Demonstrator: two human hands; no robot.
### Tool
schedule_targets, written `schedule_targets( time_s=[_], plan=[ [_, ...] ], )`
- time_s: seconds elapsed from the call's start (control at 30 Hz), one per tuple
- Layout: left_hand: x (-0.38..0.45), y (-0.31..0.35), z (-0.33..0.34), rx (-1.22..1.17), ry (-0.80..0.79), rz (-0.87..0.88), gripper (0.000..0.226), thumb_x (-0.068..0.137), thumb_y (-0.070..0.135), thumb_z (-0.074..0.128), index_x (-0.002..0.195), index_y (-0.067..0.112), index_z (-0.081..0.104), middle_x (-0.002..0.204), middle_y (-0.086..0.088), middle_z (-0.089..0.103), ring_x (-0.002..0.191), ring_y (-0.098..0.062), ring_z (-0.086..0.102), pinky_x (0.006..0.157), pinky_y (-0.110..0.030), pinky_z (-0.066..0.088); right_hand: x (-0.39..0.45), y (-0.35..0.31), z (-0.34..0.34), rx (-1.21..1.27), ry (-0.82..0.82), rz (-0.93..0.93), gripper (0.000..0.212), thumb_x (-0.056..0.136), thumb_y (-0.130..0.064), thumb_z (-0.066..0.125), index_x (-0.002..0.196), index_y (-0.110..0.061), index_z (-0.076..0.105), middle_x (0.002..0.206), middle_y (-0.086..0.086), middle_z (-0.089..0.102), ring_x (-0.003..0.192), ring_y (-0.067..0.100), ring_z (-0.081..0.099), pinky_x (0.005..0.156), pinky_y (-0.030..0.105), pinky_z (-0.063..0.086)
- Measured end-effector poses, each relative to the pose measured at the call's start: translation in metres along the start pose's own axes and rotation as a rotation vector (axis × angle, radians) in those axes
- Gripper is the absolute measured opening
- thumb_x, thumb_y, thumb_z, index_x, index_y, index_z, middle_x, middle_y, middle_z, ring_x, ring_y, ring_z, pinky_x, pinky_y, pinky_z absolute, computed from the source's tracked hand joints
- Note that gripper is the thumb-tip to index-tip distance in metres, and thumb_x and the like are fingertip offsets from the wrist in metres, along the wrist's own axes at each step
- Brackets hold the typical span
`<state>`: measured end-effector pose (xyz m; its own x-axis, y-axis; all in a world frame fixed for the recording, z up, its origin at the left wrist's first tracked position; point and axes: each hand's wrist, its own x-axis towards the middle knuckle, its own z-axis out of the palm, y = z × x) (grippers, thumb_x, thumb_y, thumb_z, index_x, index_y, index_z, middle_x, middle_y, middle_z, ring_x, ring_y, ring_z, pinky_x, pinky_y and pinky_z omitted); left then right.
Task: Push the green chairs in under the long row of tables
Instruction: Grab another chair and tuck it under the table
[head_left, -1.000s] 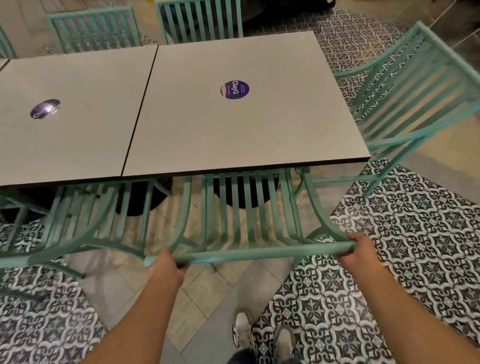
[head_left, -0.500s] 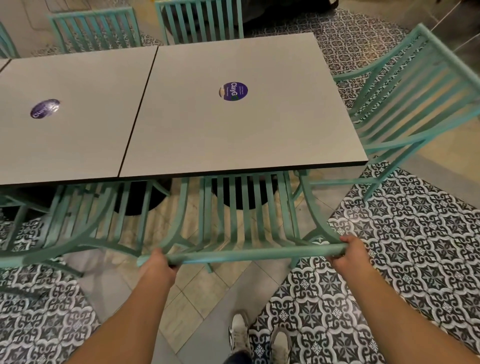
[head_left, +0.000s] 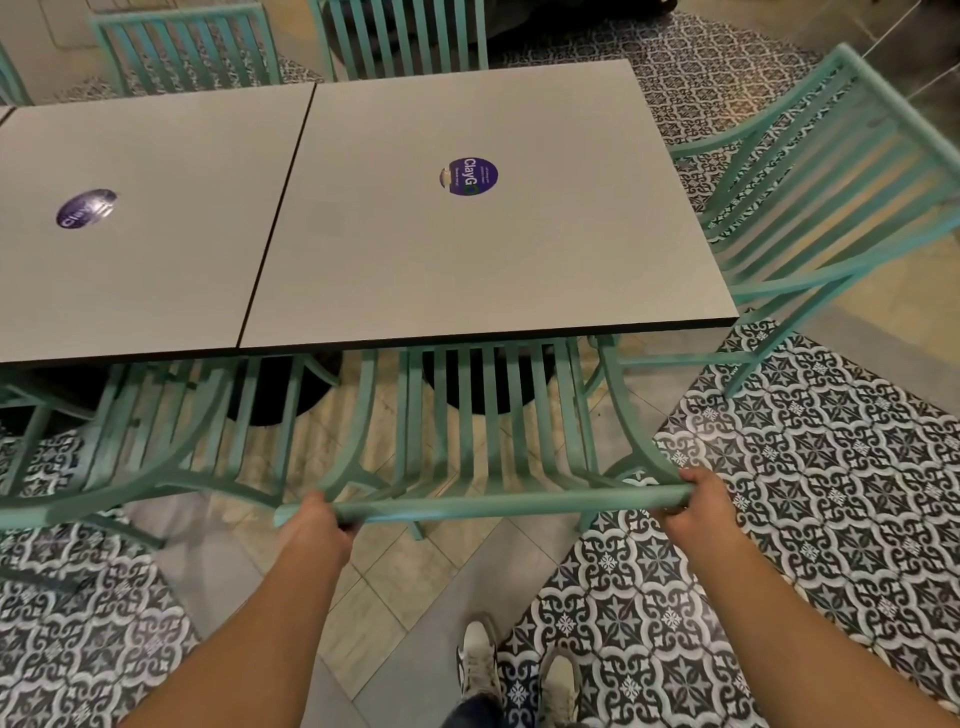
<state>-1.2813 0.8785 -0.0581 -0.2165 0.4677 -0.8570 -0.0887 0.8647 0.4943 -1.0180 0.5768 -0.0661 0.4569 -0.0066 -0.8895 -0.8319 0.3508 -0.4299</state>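
Your left hand (head_left: 317, 525) and right hand (head_left: 693, 501) each grip an end of the green chair (head_left: 493, 415) top rail; its seat sits under the worktop (head_left: 493, 260) edge.

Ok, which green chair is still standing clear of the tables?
The chair at the right end, angled out on the floor. The held chair and its left neighbour have seats under the tabletops.

A café or food-court dining area — grey tables (head_left: 467, 249) butted in a row, branded round stickers (head_left: 469, 176), matching green slatted chairs (head_left: 493, 415) — patterned floor tiles (head_left: 805, 467) underfoot.
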Motion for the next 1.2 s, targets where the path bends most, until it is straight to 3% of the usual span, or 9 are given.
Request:
schedule_targets(
  time_s=[0.2,0.27,0.43,0.63,0.77,0.9,1.0,1.1,1.2],
  plan=[
    [-0.004,0.0,-0.002,0.003,-0.009,0.003,0.046,0.092,0.029,0.064,0.129,0.006,0.048,0.114,-0.015,0.055,0.09,-0.032,0.057,0.07,-0.039,0.056,-0.002,0.001,-0.001,-0.004,0.003,-0.017,0.014,0.089,-0.008,0.048,0.102,-0.008,0.052,0.121,0.013,0.058,0.107,0.029,0.059,0.062,0.039,0.051],
    [-0.005,0.0,-0.003,0.01,-0.02,0.011,0.048,0.092,0.029,0.064,0.13,0.006,0.047,0.116,-0.016,0.056,0.091,-0.032,0.059,0.064,-0.04,0.056,-0.003,0.001,-0.001,-0.002,-0.006,-0.017,0.012,0.089,-0.008,0.048,0.102,-0.008,0.051,0.12,0.013,0.057,0.104,0.028,0.059,0.066,0.041,0.052],
    [-0.007,-0.002,-0.005,0.018,-0.004,0.02,0.05,0.092,0.028,0.065,0.133,0.005,0.046,0.118,-0.018,0.055,0.096,-0.034,0.061,0.054,-0.04,0.054,-0.007,-0.001,0.001,0.009,0.012,-0.011,0.004,0.091,-0.009,0.047,0.095,-0.008,0.05,0.12,0.013,0.056,0.108,0.028,0.057,0.093,0.044,0.05],
    [-0.01,-0.003,-0.004,0.028,-0.009,0.009,0.049,0.093,0.03,0.063,0.132,0.004,0.047,0.122,-0.02,0.058,0.091,-0.034,0.063,0.049,-0.038,0.052,-0.003,-0.004,0.003,-0.021,0.049,-0.012,0.011,0.087,-0.008,0.048,0.098,-0.006,0.051,0.123,0.015,0.057,0.1,0.029,0.059,0.09,0.047,0.052],
    [-0.014,-0.005,-0.003,0.009,-0.02,0.02,0.049,0.094,0.028,0.062,0.134,0.004,0.045,0.123,-0.02,0.057,0.094,-0.034,0.062,0.058,-0.039,0.054,-0.002,-0.004,0.003,-0.026,0.06,-0.022,0.006,0.087,-0.008,0.049,0.092,-0.007,0.051,0.119,0.015,0.057,0.102,0.03,0.059,0.088,0.047,0.053],
    [-0.008,-0.003,-0.006,0.021,-0.027,0.016,0.052,0.093,0.028,0.064,0.133,0.002,0.045,0.122,-0.02,0.057,0.1,-0.036,0.063,0.05,-0.038,0.053,0.0,-0.003,0.002,-0.044,0.062,-0.027,0.009,0.086,-0.009,0.05,0.094,-0.007,0.053,0.12,0.015,0.057,0.101,0.028,0.059,0.089,0.046,0.053],
    [-0.003,-0.005,-0.008,0.104,0.0,0.042,0.053,0.092,0.032,0.063,0.133,0.003,0.044,0.122,-0.018,0.057,0.103,-0.034,0.062,0.064,-0.038,0.054,-0.001,-0.003,0.001,-0.043,0.054,-0.029,0.007,0.089,-0.009,0.049,0.094,-0.007,0.053,0.116,0.014,0.057,0.097,0.028,0.059,0.083,0.045,0.054],
    [0.002,-0.003,-0.021,0.582,0.239,0.338,0.071,0.087,0.039,0.063,0.14,0.004,0.033,0.134,-0.022,0.046,0.112,-0.04,0.053,0.084,-0.048,0.048,-0.005,0.0,-0.004,-0.193,0.065,-0.1,0.015,0.092,-0.015,0.051,0.103,-0.007,0.055,0.116,0.016,0.058,0.103,0.029,0.058,0.082,0.047,0.053],
    [0.005,0.014,-0.028,1.138,0.228,0.857,0.074,0.09,0.041,0.055,0.149,0.01,0.022,0.152,-0.018,0.028,0.134,-0.041,0.032,0.109,-0.054,0.028,-0.011,0.001,-0.011,-0.367,0.115,-0.283,0.052,0.092,-0.024,0.057,0.139,-0.01,0.039,0.117,0.014,0.057,0.102,0.026,0.057,0.091,0.049,0.05]
  ],
)
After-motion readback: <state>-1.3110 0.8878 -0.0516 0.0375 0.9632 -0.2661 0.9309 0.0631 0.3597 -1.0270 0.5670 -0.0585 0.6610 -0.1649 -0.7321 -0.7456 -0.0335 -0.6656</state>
